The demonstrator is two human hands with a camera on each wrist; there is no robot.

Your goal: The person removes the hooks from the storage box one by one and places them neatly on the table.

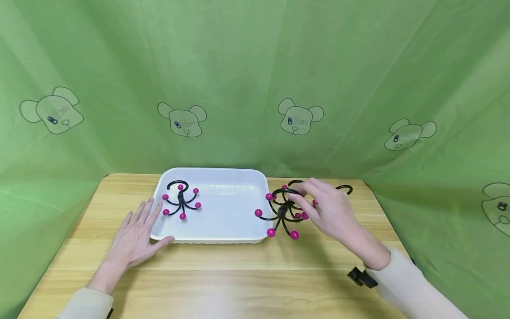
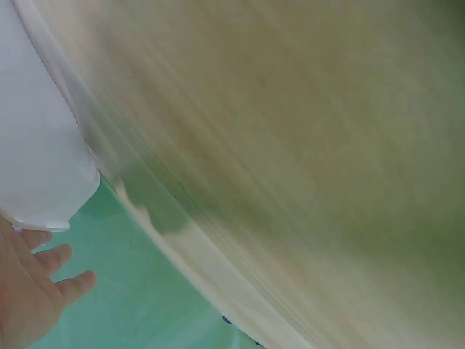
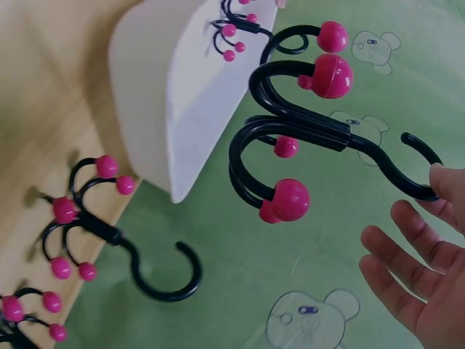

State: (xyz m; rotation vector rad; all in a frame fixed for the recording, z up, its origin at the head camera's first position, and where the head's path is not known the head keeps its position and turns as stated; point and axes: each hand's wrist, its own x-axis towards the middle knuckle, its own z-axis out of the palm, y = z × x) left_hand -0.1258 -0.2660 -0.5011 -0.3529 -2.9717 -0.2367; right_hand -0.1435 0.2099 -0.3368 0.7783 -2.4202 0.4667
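My right hand [image 1: 332,210] pinches the curved hook end of a black multi-arm hook hanger [image 1: 282,212] with pink ball tips, held in the air by the tray's right edge. The right wrist view shows thumb and fingertips on that hook, with the held hanger's body [image 3: 320,131] hanging free. Another such hanger [image 1: 181,199] stands hook-up inside the white tray [image 1: 233,221], toward its left. Flat and spread, my left hand [image 1: 133,239] rests at the tray's left side, fingers against the rim. In the left wrist view only part of that hand [image 2: 29,291] shows.
Two more hangers stand on the wooden table [image 1: 239,279] right of the tray, partly hidden by my right hand: one hanger [image 3: 98,229] and another [image 3: 18,323] cut off by the frame. A green curtain [image 1: 239,66] with bear-head prints surrounds the table.
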